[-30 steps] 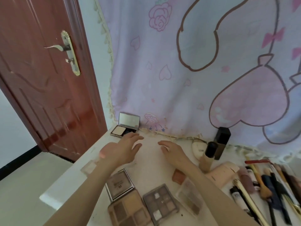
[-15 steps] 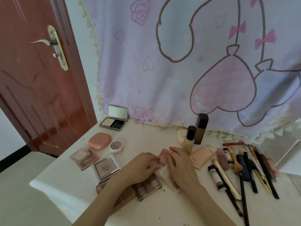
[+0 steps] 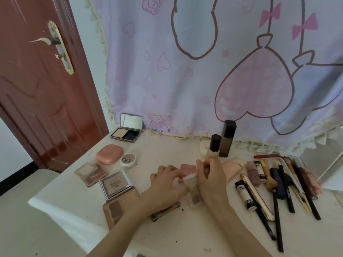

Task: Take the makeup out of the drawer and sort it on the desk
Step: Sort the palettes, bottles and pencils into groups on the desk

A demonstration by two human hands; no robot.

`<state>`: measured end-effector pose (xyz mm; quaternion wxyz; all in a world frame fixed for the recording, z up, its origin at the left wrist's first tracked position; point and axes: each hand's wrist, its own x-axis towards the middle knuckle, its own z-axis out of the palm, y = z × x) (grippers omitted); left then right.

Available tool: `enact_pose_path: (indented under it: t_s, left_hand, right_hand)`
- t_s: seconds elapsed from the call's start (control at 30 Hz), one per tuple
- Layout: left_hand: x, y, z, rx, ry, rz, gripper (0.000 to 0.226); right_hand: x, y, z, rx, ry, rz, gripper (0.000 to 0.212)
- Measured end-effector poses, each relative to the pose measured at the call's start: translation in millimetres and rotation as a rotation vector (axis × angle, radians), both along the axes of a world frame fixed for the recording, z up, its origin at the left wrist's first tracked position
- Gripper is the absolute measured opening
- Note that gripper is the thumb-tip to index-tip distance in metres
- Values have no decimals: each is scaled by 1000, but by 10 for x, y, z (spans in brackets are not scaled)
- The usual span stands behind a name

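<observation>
Both my hands meet at the middle of the white desk. My right hand grips a clear-lidded palette, tilted up on its edge, and my left hand holds its near side. A small pink blush compact lies just behind my fingers. Left of my hands lie a silver palette, a brown palette and a pink clear case. Another palette is half hidden under my left wrist.
An open mirror compact, a round pink case and a white jar sit at the back left. Two foundation bottles stand at the back. Brushes, pencils and tubes lie in a row at the right. A door is left.
My hands drew back from the desk's back left to its middle and took hold of the clear-lidded palette, which now tilts up. The view has swung right.
</observation>
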<state>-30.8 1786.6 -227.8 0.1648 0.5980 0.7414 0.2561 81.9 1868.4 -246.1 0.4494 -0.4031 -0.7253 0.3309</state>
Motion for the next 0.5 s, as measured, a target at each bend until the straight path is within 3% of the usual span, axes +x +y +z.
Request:
enact_pose_path:
  t_s: [0.07, 0.2, 0.3, 0.37, 0.5]
  left_hand:
    - [-9, 24, 13, 109, -164, -9, 10]
    - [-113, 77, 20, 286, -323, 87, 24]
    - [-151, 131, 63, 376, -434, 192, 22]
    - [-172, 169, 108, 444, -519, 280, 18]
    - [-139, 209, 212, 503, -484, 326, 17]
  right_hand:
    - [5, -24, 39, -103, 104, 25, 17]
    - [-3, 21, 63, -496, 282, 202, 31]
    - [8, 50, 126, -797, 522, 389, 35]
    - [23, 78, 140, -887, 622, 501, 41]
    - [58, 73, 133, -934, 580, 649, 43]
